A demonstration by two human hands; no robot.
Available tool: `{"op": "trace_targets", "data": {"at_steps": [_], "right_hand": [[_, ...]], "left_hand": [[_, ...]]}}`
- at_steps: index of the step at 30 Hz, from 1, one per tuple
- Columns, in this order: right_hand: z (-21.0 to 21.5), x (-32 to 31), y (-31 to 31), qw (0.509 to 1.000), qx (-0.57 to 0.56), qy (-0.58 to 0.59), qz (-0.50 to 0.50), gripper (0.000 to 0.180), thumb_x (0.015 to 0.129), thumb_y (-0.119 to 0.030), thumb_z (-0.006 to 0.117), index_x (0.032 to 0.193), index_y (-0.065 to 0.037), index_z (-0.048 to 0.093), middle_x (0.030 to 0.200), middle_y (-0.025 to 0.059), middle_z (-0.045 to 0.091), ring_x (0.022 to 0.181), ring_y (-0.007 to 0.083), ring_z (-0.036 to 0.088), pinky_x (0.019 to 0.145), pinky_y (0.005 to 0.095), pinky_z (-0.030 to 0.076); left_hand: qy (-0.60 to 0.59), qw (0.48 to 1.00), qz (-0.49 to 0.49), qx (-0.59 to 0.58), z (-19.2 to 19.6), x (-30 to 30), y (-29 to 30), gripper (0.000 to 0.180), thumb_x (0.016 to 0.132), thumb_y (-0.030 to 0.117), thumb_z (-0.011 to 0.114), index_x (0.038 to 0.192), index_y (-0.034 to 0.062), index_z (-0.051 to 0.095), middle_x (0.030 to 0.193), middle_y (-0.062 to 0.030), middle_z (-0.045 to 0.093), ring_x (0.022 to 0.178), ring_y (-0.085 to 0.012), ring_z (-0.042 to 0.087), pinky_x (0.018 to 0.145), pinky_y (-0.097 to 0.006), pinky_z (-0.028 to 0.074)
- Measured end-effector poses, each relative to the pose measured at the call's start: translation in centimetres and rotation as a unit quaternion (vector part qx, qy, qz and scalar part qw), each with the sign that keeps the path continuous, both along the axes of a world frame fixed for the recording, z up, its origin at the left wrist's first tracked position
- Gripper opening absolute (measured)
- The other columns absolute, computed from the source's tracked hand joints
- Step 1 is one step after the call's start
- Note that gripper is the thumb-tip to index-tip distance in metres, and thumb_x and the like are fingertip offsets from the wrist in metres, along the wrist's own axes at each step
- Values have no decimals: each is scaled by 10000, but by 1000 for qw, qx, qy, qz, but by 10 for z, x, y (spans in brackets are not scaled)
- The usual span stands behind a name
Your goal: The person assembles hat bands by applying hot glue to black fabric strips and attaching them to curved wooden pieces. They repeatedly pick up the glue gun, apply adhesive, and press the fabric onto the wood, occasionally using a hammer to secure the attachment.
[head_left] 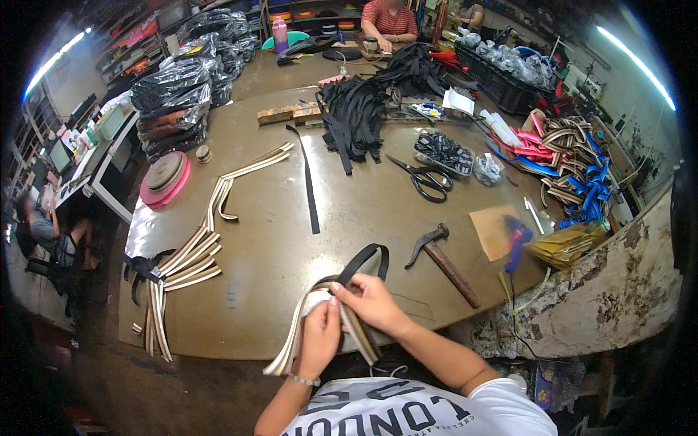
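The cream-and-brown striped strap [289, 338] is woven cloth webbing, matt and faintly ribbed, and the looped black strap [384, 263] looks like the same sort of dull textile. Beneath them, the broad brown surface [254, 276] is smooth and glossy, throwing back light in pale streaks. The claw hammer [454, 275] pairs a dark, dull metal head with a worn wooden handle. Black-handled scissors [414, 171] have metal blades. The square tan sheet [488, 236] appears to be matt paper. Stacked dark bundles [171, 109] wear shiny, crinkled clear plastic. The stained off-white wall [582, 305] is rough and flaking.
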State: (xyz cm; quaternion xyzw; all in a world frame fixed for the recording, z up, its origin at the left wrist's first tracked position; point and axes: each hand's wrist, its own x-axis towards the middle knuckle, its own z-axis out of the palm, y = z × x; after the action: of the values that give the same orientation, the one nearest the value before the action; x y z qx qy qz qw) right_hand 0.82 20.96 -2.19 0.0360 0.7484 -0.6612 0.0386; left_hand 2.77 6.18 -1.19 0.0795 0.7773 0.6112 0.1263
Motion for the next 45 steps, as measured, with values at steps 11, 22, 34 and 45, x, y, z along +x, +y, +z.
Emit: {"op": "trace_targets", "data": {"at_steps": [11,22,34,45], "right_hand": [[16,1,65,952,111,-112,264,364,934,-335,686,728,-38,644,616,-76,495,583,34,386,503,254,305],[24,12,40,950,189,238,69,501,777,-166,718,1269,-159,621,1449,116,408,1370,301,323,1147,481,207],[-23,27,15,883,366,292,37,244,840,-73,582,1069,-24,650,1041,104,618,945,288,617,812,383,526],[-16,54,23,850,399,320,127,180,791,-47,571,957,4,617,1010,154,588,1067,343,594,925,397,502]], "left_hand": [[163,971,-147,-94,35,-22,-10,270,956,183,594,1087,-41,668,912,-171,678,870,-242,655,794,-322,501],[259,942,-21,-213,-8,-27,-4,132,826,146,693,866,21,683,867,-132,644,838,-334,584,773,-424,473],[327,905,34,-270,-16,-22,0,271,781,127,715,1049,143,675,1138,-75,542,1124,-314,465,1026,-495,311],[364,874,-16,-321,-27,-16,-1,310,839,148,664,1124,255,725,1129,-77,554,1087,-331,465,1001,-457,362]]}}
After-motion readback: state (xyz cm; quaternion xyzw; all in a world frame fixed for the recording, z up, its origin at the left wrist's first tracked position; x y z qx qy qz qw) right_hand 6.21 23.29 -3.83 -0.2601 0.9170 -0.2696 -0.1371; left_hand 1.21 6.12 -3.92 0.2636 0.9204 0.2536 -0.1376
